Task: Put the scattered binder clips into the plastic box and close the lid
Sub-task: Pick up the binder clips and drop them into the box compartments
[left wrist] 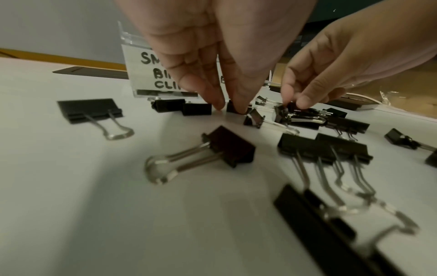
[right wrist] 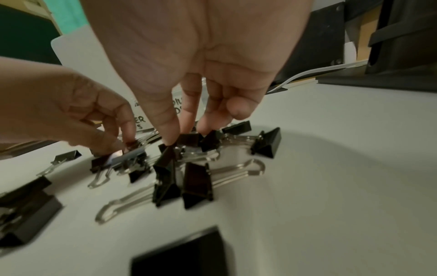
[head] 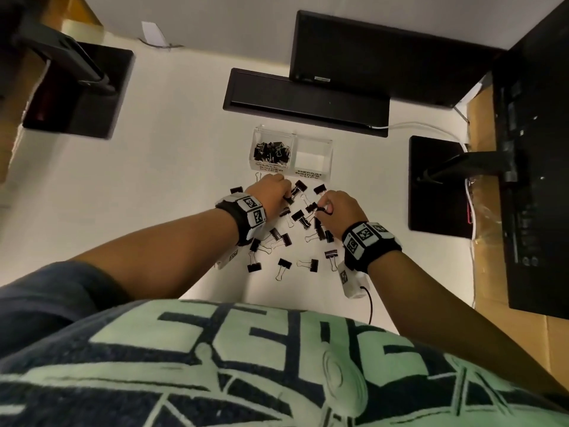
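Observation:
Two joined clear plastic boxes stand at the table's far middle. The left box [head: 258, 140] [left wrist: 139, 74], labelled small binder clips, holds several black clips. The right box [head: 326, 149], labelled medium, holds none. In front of them lie several scattered black binder clips [head: 283, 264] [left wrist: 227, 147] [right wrist: 196, 184]. My left hand [head: 287, 198] [left wrist: 230, 108] pinches a small clip [left wrist: 232, 110] on the table between thumb and forefinger. To its right, my right hand [head: 321, 210] [right wrist: 184, 138] pinches another clip [right wrist: 189, 141] in the pile.
A long black bar [head: 304, 100] lies just behind the boxes, under a monitor [head: 385, 53]. Black stand bases sit at the left [head: 77, 90] and right [head: 437, 186]. A white cable [head: 425, 126] runs to the right, where cardboard [head: 489, 241] lines the table's edge.

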`<act>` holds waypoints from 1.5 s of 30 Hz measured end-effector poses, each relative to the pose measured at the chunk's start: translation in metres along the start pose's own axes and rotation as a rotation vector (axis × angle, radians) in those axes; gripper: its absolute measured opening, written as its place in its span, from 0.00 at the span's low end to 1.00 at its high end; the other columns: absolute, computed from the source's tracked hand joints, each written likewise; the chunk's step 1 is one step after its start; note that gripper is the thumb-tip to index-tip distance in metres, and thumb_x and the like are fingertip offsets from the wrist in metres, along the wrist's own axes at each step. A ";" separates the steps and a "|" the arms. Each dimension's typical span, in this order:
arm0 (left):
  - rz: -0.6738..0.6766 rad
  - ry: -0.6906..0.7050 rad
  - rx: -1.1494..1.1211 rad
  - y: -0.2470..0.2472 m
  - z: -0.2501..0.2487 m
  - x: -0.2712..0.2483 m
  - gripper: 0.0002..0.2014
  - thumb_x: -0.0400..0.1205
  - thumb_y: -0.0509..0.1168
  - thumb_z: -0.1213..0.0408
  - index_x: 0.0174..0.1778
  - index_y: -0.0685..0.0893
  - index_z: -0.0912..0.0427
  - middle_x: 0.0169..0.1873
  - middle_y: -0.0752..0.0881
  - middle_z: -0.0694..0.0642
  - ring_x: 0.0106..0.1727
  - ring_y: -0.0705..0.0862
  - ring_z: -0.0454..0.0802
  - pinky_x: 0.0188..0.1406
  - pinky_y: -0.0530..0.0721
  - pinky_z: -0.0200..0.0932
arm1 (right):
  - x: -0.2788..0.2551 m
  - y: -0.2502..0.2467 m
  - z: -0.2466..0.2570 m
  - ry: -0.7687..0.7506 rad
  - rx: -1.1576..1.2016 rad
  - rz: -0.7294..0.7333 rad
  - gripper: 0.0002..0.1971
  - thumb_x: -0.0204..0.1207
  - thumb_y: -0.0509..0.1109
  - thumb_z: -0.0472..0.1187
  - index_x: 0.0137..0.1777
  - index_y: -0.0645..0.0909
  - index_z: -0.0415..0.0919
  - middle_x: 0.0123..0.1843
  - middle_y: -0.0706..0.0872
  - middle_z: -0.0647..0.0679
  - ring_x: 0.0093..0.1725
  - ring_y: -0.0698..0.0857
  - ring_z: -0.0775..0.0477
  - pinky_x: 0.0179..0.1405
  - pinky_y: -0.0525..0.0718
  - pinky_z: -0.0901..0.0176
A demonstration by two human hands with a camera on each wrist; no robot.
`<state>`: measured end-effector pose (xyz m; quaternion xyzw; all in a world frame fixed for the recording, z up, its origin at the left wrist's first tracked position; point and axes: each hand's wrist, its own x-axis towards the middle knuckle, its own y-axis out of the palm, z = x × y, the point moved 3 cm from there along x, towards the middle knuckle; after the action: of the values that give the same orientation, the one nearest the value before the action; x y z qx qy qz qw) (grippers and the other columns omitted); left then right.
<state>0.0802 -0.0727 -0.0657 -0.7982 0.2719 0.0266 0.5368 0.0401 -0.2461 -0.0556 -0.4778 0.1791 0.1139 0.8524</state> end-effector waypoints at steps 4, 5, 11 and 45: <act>-0.012 0.047 0.033 0.001 0.007 -0.009 0.06 0.77 0.64 0.65 0.47 0.82 0.61 0.49 0.80 0.57 0.53 0.79 0.57 0.43 0.79 0.46 | 0.004 -0.006 -0.008 0.024 0.051 -0.027 0.07 0.72 0.65 0.38 0.33 0.77 0.48 0.40 0.77 0.49 0.41 0.80 0.47 0.44 0.83 0.55; -0.007 0.049 0.043 0.001 0.008 -0.011 0.06 0.77 0.64 0.63 0.46 0.82 0.61 0.48 0.80 0.57 0.52 0.79 0.56 0.41 0.77 0.45 | 0.005 -0.009 -0.007 0.038 0.068 -0.038 0.04 0.73 0.65 0.38 0.38 0.79 0.47 0.41 0.78 0.49 0.42 0.81 0.47 0.46 0.83 0.54; -0.028 -0.077 -0.045 -0.002 -0.001 -0.008 0.13 0.77 0.67 0.53 0.46 0.75 0.57 0.47 0.78 0.56 0.47 0.76 0.53 0.46 0.80 0.49 | 0.009 -0.014 0.008 -0.017 0.080 -0.059 0.16 0.76 0.66 0.38 0.63 0.78 0.48 0.48 0.76 0.50 0.45 0.79 0.49 0.50 0.83 0.53; 0.008 0.022 -0.021 0.010 -0.031 0.004 0.14 0.80 0.63 0.66 0.62 0.80 0.57 0.56 0.76 0.62 0.58 0.76 0.61 0.54 0.79 0.49 | 0.008 -0.031 -0.026 0.070 0.074 -0.174 0.08 0.76 0.69 0.40 0.54 0.82 0.41 0.58 0.79 0.42 0.59 0.79 0.44 0.51 0.77 0.59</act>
<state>0.0709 -0.1041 -0.0623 -0.8028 0.2809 0.0230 0.5254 0.0534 -0.2844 -0.0477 -0.4635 0.1708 0.0158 0.8693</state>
